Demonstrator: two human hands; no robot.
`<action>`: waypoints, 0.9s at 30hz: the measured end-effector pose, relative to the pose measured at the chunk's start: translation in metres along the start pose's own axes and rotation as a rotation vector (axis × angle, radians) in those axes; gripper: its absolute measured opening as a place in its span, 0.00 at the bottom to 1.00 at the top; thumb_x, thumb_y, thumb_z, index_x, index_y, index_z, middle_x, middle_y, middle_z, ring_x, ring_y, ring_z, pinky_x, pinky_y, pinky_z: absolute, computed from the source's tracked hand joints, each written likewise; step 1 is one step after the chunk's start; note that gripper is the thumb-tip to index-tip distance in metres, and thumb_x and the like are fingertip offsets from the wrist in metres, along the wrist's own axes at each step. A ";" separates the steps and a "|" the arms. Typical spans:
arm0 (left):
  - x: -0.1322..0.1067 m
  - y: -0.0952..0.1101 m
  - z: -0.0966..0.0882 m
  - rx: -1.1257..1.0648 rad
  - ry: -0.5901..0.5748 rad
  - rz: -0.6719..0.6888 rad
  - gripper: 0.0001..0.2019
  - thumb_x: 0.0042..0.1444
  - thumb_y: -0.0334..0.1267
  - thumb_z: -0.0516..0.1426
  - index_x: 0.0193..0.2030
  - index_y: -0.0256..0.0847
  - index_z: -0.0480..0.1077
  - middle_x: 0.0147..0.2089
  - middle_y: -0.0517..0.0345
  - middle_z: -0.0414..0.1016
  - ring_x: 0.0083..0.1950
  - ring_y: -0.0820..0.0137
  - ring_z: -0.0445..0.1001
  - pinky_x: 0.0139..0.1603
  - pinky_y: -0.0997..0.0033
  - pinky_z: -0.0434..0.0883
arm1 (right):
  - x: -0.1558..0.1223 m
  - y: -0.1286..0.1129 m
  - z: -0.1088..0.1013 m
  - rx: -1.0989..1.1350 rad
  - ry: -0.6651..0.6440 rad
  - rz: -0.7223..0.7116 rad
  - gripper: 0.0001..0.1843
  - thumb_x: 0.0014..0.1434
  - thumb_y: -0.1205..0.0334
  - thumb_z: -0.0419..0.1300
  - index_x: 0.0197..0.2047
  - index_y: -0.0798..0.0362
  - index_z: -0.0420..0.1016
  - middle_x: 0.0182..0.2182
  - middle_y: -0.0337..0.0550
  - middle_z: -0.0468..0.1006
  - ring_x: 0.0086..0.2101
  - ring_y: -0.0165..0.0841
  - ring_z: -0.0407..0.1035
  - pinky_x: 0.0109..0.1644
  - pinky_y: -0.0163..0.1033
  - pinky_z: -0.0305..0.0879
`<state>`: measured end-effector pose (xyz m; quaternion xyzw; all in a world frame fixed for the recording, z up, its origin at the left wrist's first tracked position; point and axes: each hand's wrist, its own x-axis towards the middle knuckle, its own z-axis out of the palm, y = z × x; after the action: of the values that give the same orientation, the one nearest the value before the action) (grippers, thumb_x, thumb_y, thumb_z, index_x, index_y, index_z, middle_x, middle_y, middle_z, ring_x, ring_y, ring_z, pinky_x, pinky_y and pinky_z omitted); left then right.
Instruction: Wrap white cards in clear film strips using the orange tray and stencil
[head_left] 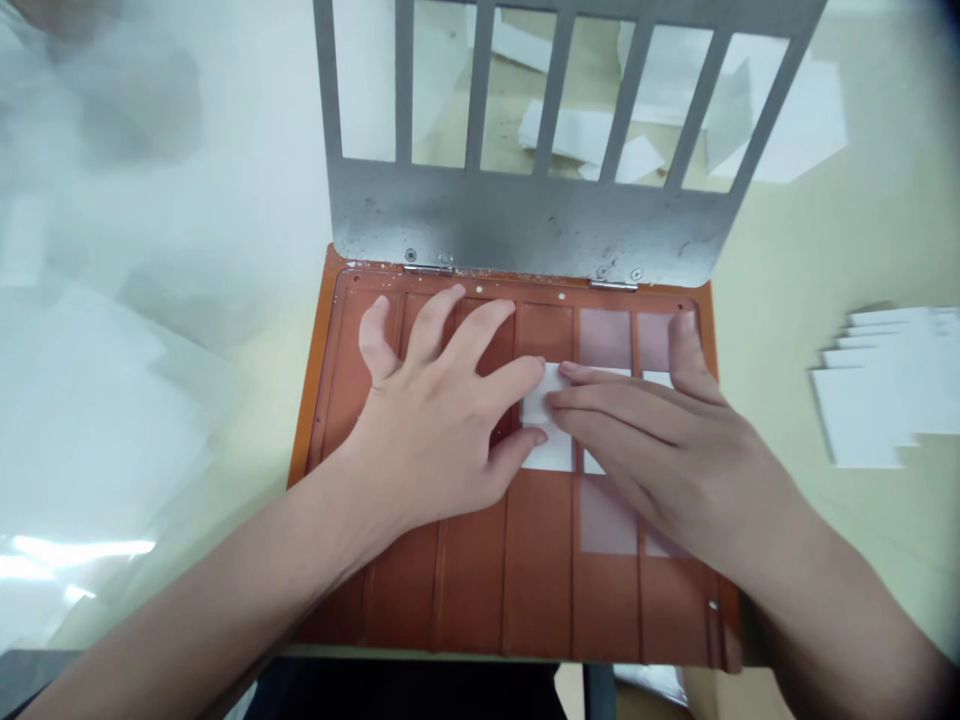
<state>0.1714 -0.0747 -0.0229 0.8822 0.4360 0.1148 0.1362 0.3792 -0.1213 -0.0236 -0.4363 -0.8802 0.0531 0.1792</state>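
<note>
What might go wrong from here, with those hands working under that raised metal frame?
The raised hinged metal frame might drop onto the left hand and right hand. The white card under their fingertips could crease or slip out of line on the orange slotted tray.

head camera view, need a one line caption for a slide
Left hand and right hand touch a white card on an orange tray below a raised, hinged metal frame

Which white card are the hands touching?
The tilted one on the orange tray, under the left hand and right hand; the fanned stack lies apart.
</note>
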 end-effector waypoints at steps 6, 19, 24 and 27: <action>0.000 -0.001 0.000 0.009 0.000 0.013 0.13 0.58 0.48 0.58 0.47 0.49 0.75 0.67 0.50 0.64 0.69 0.40 0.55 0.66 0.24 0.38 | 0.001 0.001 0.000 -0.005 0.012 -0.009 0.14 0.65 0.78 0.51 0.45 0.54 0.74 0.41 0.42 0.82 0.51 0.36 0.75 0.73 0.54 0.49; 0.000 -0.001 0.000 0.011 0.012 0.030 0.12 0.58 0.48 0.58 0.47 0.50 0.75 0.67 0.50 0.65 0.69 0.40 0.56 0.66 0.25 0.39 | 0.002 0.000 -0.001 -0.038 0.000 -0.020 0.13 0.66 0.78 0.51 0.46 0.55 0.72 0.42 0.40 0.82 0.51 0.35 0.75 0.73 0.57 0.46; 0.000 -0.001 0.000 0.024 0.012 0.044 0.12 0.59 0.47 0.58 0.47 0.49 0.75 0.66 0.49 0.66 0.69 0.39 0.56 0.65 0.24 0.40 | 0.001 0.000 -0.001 -0.013 0.005 -0.017 0.14 0.65 0.78 0.51 0.45 0.54 0.74 0.42 0.41 0.82 0.51 0.36 0.75 0.74 0.57 0.46; 0.000 -0.001 0.000 0.020 0.026 0.051 0.12 0.59 0.47 0.58 0.47 0.49 0.75 0.66 0.50 0.66 0.69 0.39 0.57 0.65 0.24 0.40 | 0.000 0.000 0.000 -0.005 0.000 -0.008 0.16 0.65 0.78 0.51 0.46 0.53 0.75 0.43 0.41 0.82 0.51 0.37 0.75 0.73 0.57 0.48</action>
<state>0.1702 -0.0745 -0.0230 0.8928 0.4161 0.1250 0.1188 0.3792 -0.1210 -0.0232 -0.4331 -0.8821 0.0501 0.1782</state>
